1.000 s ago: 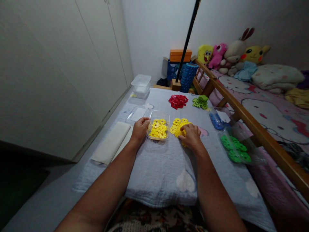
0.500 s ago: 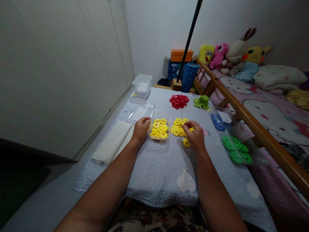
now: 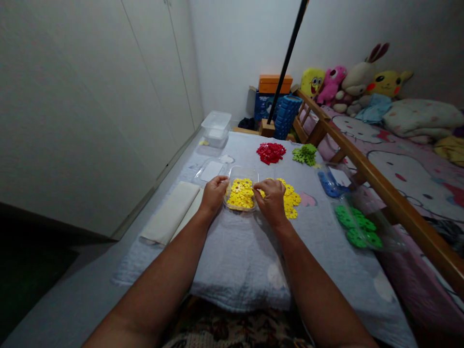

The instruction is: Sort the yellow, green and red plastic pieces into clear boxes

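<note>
A clear plastic tub (image 3: 242, 171) with yellow flower-shaped pieces (image 3: 240, 193) in it sits on a pale blue cloth (image 3: 235, 256). My left hand (image 3: 213, 193) grips the tub's left rim with curled fingers. At the tub's right edge my right hand (image 3: 271, 199) has its fingers pinched together; what they hold is hidden. A loose pile of the same yellow pieces (image 3: 292, 199) lies just right of that hand.
Red pieces (image 3: 270, 152) and light green pieces (image 3: 305, 154) lie in piles farther back. Blue pieces (image 3: 329, 182) and dark green pieces (image 3: 357, 227) sit in clear bags at right, beside a wooden bed rail (image 3: 377, 179). An empty tub (image 3: 216, 126), a lid (image 3: 210, 170) and a folded white cloth (image 3: 170, 217) lie at left.
My right hand has moved left from the loose yellow pile to the right edge of the tub. My left hand has stayed on the tub's rim.
</note>
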### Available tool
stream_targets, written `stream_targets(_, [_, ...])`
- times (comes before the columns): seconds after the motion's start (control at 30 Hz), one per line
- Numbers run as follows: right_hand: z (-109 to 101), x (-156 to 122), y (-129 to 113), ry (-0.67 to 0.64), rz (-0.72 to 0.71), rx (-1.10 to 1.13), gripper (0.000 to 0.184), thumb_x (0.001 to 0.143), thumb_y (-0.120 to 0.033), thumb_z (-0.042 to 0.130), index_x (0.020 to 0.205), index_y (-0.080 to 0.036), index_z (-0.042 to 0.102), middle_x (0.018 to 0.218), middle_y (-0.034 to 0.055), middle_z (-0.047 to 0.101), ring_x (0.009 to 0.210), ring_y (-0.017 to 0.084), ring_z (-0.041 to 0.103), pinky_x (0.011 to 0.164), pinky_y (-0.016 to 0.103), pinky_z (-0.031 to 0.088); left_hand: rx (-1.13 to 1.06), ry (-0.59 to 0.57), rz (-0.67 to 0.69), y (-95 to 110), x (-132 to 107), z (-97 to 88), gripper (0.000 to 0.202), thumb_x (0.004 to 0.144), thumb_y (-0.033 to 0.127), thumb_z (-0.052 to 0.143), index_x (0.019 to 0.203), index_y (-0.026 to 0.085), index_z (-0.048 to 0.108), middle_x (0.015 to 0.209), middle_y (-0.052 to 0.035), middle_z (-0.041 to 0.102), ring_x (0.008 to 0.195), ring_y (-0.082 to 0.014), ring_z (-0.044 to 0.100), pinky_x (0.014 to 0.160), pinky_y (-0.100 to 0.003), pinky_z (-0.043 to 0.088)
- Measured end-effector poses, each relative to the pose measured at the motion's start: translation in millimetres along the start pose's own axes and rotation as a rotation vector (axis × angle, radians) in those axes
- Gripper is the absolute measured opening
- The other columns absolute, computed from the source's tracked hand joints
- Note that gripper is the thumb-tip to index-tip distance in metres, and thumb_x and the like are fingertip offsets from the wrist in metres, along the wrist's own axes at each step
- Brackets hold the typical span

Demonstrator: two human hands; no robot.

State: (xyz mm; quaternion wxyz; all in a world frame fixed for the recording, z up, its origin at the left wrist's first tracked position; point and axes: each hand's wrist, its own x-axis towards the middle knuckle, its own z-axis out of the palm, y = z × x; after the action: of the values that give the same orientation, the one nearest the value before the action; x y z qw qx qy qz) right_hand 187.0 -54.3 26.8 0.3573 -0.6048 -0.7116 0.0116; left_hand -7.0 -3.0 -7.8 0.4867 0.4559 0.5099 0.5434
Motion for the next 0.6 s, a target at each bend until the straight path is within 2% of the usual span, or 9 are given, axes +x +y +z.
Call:
stream_targets(0.13, [3, -1, 4, -0.004, 0.006, -0.056, 0.01, 0.09, -0.021, 0.067, 0.091, -0.026, 0.077, 0.102, 0.0061, 0.07, 0.107, 0.026, 0.052, 0.1, 0.043, 0.032, -0.01, -0.006, -0.004, -3, 1, -0.3, 0.038, 0.068, 0.046, 0.071, 0.092, 0.017, 0.07, 0.074, -0.0001, 0.066, 0.065, -0.0147, 0.056, 0.064, -0.026, 0.044])
stream_targets(0.33, [-1, -3, 9, -0.003, -0.008, -0.013, 0.013, 0.092, -0.024, 0.064, 0.09, -0.025, 0.077, 0.106, 0.006, 0.07, 0.107, 0.026, 0.053, 0.1, 0.042, 0.035, -0.008, 0.0, 0.003, 1, -1, 0.5, 0.035, 0.069, 0.045, 0.071, 0.089, 0.017, 0.071, 0.073, -0.0003, 0.066, 0.064, -0.0144, 0.056, 0.063, -0.026, 0.044])
stream_targets(0.6, [-15, -4, 36, 0.037, 0.147, -0.087, 0.017, 0.09, -0.023, 0.06, 0.094, -0.023, 0.077, 0.107, 0.0087, 0.07, 0.107, 0.028, 0.054, 0.094, 0.042, 0.038, -0.024, -0.001, -0.006, 6, -4, 1.3, 0.034, 0.068, 0.044, 0.071, 0.089, 0.017, 0.07, 0.074, -0.0007, 0.067, 0.065, -0.0145, 0.057, 0.062, -0.026, 0.045])
